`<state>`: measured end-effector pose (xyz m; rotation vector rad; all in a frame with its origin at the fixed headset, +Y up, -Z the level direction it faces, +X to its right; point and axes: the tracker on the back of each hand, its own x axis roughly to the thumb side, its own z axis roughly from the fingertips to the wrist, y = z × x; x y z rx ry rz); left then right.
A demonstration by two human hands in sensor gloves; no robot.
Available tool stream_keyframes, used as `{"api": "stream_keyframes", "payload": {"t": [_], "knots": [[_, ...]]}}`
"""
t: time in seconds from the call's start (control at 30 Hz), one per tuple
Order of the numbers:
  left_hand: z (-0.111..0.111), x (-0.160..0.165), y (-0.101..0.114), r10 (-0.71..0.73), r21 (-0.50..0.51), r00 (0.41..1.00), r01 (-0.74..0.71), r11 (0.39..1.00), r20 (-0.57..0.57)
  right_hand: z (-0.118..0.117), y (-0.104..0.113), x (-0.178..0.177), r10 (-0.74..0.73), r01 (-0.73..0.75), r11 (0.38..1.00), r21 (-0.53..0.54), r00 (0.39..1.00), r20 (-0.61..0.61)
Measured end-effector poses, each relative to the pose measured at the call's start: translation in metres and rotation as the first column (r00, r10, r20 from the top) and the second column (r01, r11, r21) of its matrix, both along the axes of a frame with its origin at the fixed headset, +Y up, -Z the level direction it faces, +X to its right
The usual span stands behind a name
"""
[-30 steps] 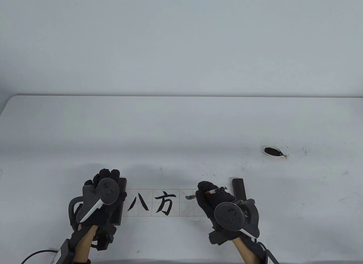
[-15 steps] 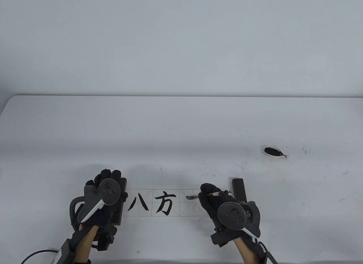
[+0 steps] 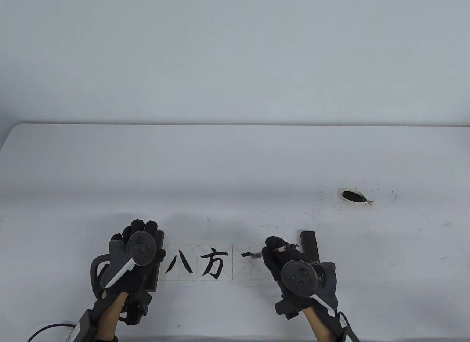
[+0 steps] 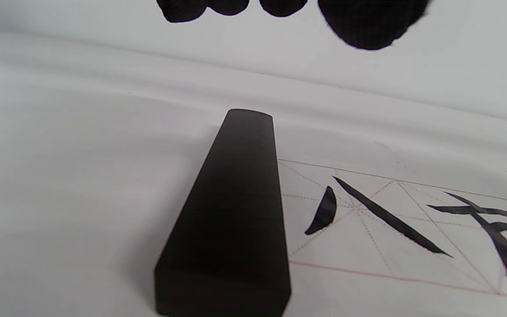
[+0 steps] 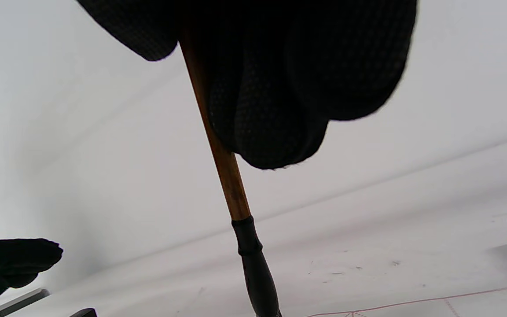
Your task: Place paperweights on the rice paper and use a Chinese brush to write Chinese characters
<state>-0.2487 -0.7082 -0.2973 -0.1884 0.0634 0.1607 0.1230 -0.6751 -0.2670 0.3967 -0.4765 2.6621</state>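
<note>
A strip of gridded rice paper (image 3: 242, 272) lies near the table's front edge, with two black characters (image 3: 198, 264) written in its left cells. My right hand (image 3: 273, 247) grips the Chinese brush (image 3: 283, 248); its dark tip (image 3: 254, 255) touches the third cell at the end of a short horizontal stroke (image 3: 246, 254). In the right wrist view my fingers (image 5: 297, 97) wrap the brown brush shaft (image 5: 225, 169). My left hand (image 3: 141, 230) rests over the dark left paperweight (image 3: 160, 243), seen whole as a paperweight (image 4: 231, 220) below the fingertips (image 4: 368, 22). A second paperweight (image 3: 309, 244) holds the paper's right end.
A small white ink dish (image 3: 354, 196) with black ink sits at the right, behind the paper, with ink specks around it. A cable (image 3: 47, 329) runs from my left wrist at the front edge. The table's far edge (image 3: 235, 124) meets a plain wall.
My right hand has slid to the right with the brush, and the horizontal stroke in the third cell has grown longer. The left hand has stayed on its paperweight.
</note>
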Motion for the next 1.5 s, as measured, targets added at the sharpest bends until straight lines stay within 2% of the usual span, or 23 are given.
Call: {"api": "stream_keyframes", "payload": {"t": [0.2, 0.3, 0.4, 0.67, 1.03, 1.23, 1.5], "knots": [[0.0, 0.0, 0.0, 0.0, 0.0, 1.0, 0.0, 1.0, 0.0, 0.0026, 0.0017, 0.0031, 0.033, -0.033, 0.999, 0.017, 0.998, 0.048], [0.0004, 0.0001, 0.0003, 0.0, -0.004, 1.0, 0.0, 1.0, -0.001, 0.0054, 0.0023, 0.0015, 0.004, -0.004, 1.0, 0.006, 1.0, 0.005], [0.0003, -0.0001, 0.0006, 0.001, -0.003, 1.0, -0.001, 1.0, -0.002, 0.0074, 0.0021, -0.0012, -0.085, 0.085, 0.996, -0.007, 0.995, -0.06], [0.0001, 0.0001, 0.0005, -0.001, -0.003, 1.0, 0.001, 1.0, 0.0, 0.0083, -0.0008, -0.0056, -0.056, 0.055, 0.998, -0.012, 0.995, -0.084], [-0.0002, 0.0005, 0.0002, -0.001, -0.006, 1.0, 0.001, 1.0, 0.0, 0.0069, -0.0002, -0.005, -0.002, -0.002, 0.998, -0.06, 0.997, -0.077], [-0.0002, 0.0006, 0.0001, -0.002, -0.007, 1.0, 0.002, 1.0, 0.001, 0.0079, 0.0042, 0.0017, -0.044, 0.042, 0.999, -0.029, 0.998, -0.041], [-0.0002, 0.0007, -0.0001, -0.002, -0.008, 1.0, 0.002, 1.0, 0.002, 0.0075, 0.0043, 0.0015, 0.013, -0.014, 1.0, -0.023, 1.0, -0.007]]}}
